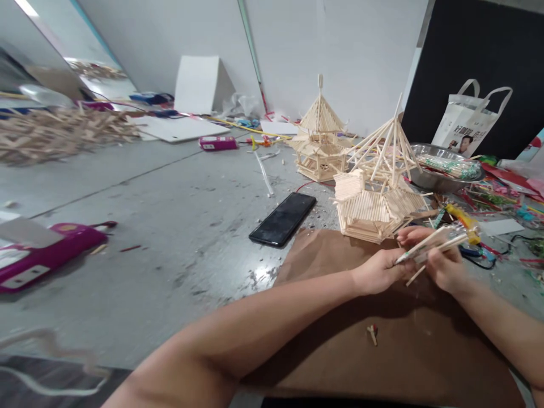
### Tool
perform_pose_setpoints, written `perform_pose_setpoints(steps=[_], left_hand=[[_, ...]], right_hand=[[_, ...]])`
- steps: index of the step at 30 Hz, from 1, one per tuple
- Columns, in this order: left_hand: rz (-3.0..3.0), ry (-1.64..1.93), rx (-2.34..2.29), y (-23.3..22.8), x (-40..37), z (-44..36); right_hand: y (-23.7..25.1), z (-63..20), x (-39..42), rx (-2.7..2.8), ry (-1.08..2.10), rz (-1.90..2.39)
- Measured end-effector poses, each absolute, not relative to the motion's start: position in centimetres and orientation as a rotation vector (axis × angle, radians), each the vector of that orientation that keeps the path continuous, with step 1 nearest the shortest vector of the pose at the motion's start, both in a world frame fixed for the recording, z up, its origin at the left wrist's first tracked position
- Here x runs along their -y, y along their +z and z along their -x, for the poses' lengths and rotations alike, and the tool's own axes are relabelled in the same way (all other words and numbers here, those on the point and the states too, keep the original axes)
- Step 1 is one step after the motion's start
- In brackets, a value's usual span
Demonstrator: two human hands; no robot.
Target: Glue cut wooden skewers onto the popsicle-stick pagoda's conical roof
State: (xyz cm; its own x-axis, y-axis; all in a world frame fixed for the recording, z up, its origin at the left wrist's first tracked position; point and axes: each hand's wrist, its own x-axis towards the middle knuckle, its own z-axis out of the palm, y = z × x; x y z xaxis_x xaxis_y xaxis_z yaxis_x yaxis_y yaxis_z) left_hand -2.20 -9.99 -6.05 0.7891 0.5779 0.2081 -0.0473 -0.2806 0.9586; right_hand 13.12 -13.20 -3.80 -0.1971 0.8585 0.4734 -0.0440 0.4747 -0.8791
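My left hand [380, 269] is closed on the near end of a bundle of pale wooden chopsticks [429, 242], partly in clear plastic wrapping. From the other side my right hand [446, 271] grips the same bundle, and one thin stick [415, 276] pokes out below between the hands. Just beyond them stands a six-sided stick-built pavilion model [380, 204], its upper roof an open frame of slanting sticks. Behind it, to the left, is a taller pavilion model [319, 141] with a pointed roof. Under my hands lies a brown paper sheet [340, 357].
A black phone [283, 220] lies left of the nearer model. A metal bowl [437, 180] holds wrapped sticks, with a white bag [465, 127] behind. Purple power strips [55, 252] and a stick pile [63, 133] are at left. A small wooden scrap [373, 334] rests on the paper.
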Motion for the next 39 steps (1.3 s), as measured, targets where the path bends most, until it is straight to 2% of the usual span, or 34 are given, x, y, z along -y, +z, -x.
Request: perform_pose_setpoints(steps=[4,15,24,33,39], left_hand=[[-1.727,0.621,-0.43,-6.1,9.9,2.1],[-1.844,0.549,-0.399,-6.8,9.5,2.2],[-1.949,0.855,-0.379,-6.8,9.6,1.9],[-1.874,0.658,-0.475,-7.2,9.4,2.0],[-1.842,0.699,-0.451,-6.8,9.4,2.0]], right_hand=[[-3.2,-13.5,13.0,1.394,0.914,0.727],[-5.3,-12.2,13.2,1.563,0.888,0.696],[-6.7,-11.5,13.1,1.605,0.925,0.749],[-7.2,-11.9,12.6,1.618,0.951,0.724],[-6.9,-12.6,12.2,1.696,0.92,0.786]])
